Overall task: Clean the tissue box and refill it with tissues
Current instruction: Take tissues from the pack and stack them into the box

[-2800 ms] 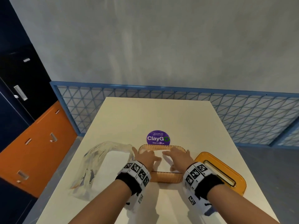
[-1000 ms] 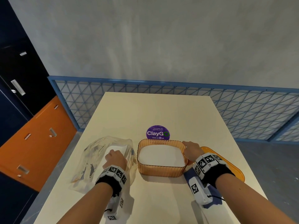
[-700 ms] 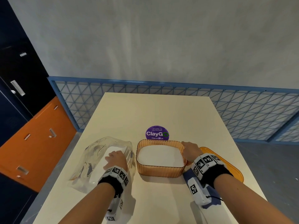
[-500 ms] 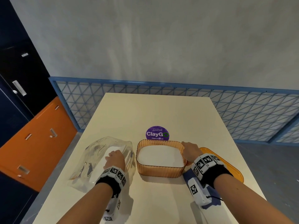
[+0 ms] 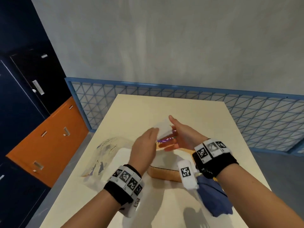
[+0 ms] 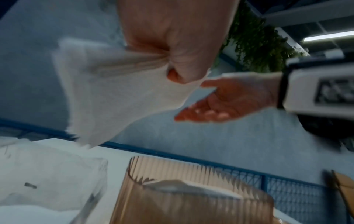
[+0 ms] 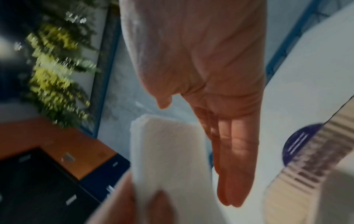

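Note:
My left hand (image 5: 148, 142) pinches a small stack of white tissues (image 5: 162, 129) and holds it in the air above the amber ribbed tissue box (image 5: 164, 174). The left wrist view shows the thumb pressed into the tissue stack (image 6: 114, 91). My right hand (image 5: 180, 134) is open, fingers straight, palm turned toward the stack and just beside it. In the right wrist view the straight fingers (image 7: 231, 151) lie next to the stack (image 7: 168, 151). The box (image 6: 182, 197) stands open on the table with white tissues inside it.
A clear plastic tissue bag (image 5: 108, 150) lies left of the box. A blue cloth (image 5: 213, 198) lies on the table under my right wrist. A purple round sticker (image 7: 298, 144) sits behind the box. A blue mesh fence (image 5: 246, 116) borders the cream table (image 5: 148, 109).
My left hand left the plastic bag and rose with a stack of tissues. My right hand let go of the box rim and lifted, open, beside the stack.

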